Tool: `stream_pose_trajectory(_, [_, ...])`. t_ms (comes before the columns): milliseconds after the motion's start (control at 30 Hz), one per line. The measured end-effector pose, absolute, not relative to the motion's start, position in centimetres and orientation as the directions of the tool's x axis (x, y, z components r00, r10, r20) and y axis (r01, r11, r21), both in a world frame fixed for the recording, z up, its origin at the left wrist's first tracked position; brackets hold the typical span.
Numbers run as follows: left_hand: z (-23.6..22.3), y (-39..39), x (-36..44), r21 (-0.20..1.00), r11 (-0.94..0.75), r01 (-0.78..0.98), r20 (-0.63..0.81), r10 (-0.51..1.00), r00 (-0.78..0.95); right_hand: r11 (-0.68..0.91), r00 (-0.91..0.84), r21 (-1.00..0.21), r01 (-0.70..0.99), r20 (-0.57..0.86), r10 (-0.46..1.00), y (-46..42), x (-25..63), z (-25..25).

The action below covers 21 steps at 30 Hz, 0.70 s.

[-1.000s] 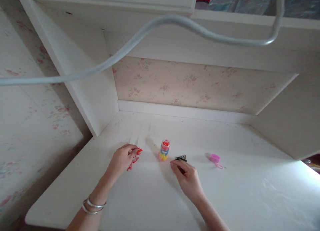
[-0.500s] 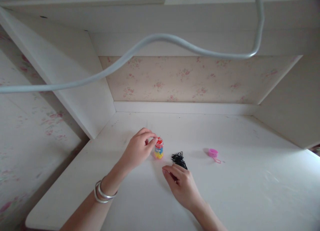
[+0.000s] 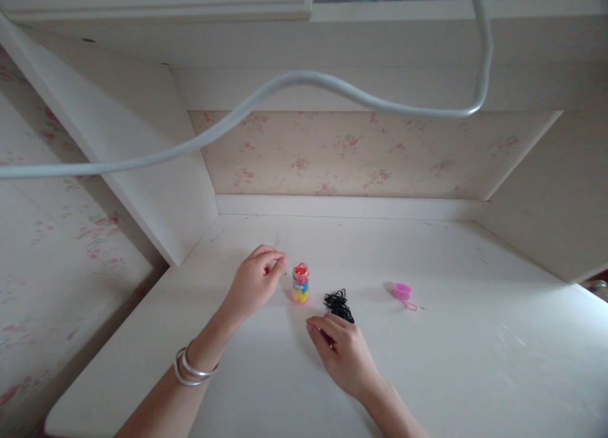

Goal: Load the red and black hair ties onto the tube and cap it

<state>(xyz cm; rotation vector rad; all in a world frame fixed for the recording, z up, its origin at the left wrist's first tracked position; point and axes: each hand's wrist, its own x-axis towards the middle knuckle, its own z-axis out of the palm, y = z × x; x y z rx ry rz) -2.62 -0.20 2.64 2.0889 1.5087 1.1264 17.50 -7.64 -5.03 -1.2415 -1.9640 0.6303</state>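
"White desktop [image 3: 456, 375] is filling the lower half of the frame. What's sitting nearest?"

"Two silver bangles [image 3: 190, 369] are circling the left wrist, lower left. At lower centre the right hand [image 3: 344, 352] is curling inward; I can't tell whether its fingertips are meeting or gripping anything."

"And the left hand [image 3: 254, 281]?"

"It's hovering left of centre, thumb and fingertips pressing together, nothing showing between them."

"How would someone be working well here?"

"By my judgement, by approaching the small clear jar [image 3: 300, 284] from above, keeping fingertips centred over its mouth and knuckles off its wall. It's looking light, so a brushing wrist could be tipping it."

"Where is it standing, exactly?"

"Upright near the middle, just right of the left fingertips and a little beyond the right ones, touching neither hand. Red, blue and yellow are showing through it."

"Anything else?"

"Black elastic bands [image 3: 336, 300] are lying tangled just beyond the right hand, whose knuckles are partly hiding them; I can't tell if they're touching. Right of centre, a pink cap [image 3: 403, 291] is resting well apart from both hands. Farthest back, floral wallpaper [image 3: 349, 148] is spanning the centre."
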Motion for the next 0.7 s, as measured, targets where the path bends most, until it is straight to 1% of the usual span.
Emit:
stream_pose_trajectory(133, [1.2,-0.5,-4.9,0.702,-0.312,0.640,0.376,0.926,0.039,0.413,-0.291,-0.709,0.572,0.295,0.910,-7.5,17.2,-5.4])
stream_pose_trajectory(267, [-1.3,-0.5,-7.4,0.731,-0.196,0.654,0.281,0.959,-0.027,0.418,-0.324,-0.671,0.613,0.269,0.907,-7.5,16.3,-5.8])
stream_pose_trajectory(367, [-3.2,-0.3,-9.4,0.710,-0.119,0.695,0.223,0.973,-0.062,0.369,-0.262,-0.619,0.694,0.260,0.929,-6.6,16.3,-5.4])
stream_pose_trajectory(467, [-4.2,-0.4,-11.4,0.680,-0.066,0.730,0.118,0.993,-0.019,0.239,-0.133,-0.538,0.808,0.228,0.964,-4.2,17.2,-4.0])
stream_pose_trajectory(533, [-4.2,-0.7,-12.5,0.667,-0.046,0.744,0.072,0.997,-0.003,0.174,-0.109,-0.443,0.879,0.168,0.980,-2.1,17.8,-3.0])
stream_pose_trajectory(600, [-4.0,-1.2,-13.3,0.679,-0.051,0.732,0.019,0.998,0.052,0.192,-0.164,-0.360,0.913,0.105,0.981,0.0,18.0,-2.4])
stream_pose_trajectory(700, [-3.8,-2.1,-14.0,0.725,-0.100,0.681,-0.091,0.967,0.239,0.273,-0.281,-0.267,0.924,0.008,0.960,2.3,17.4,-2.3])
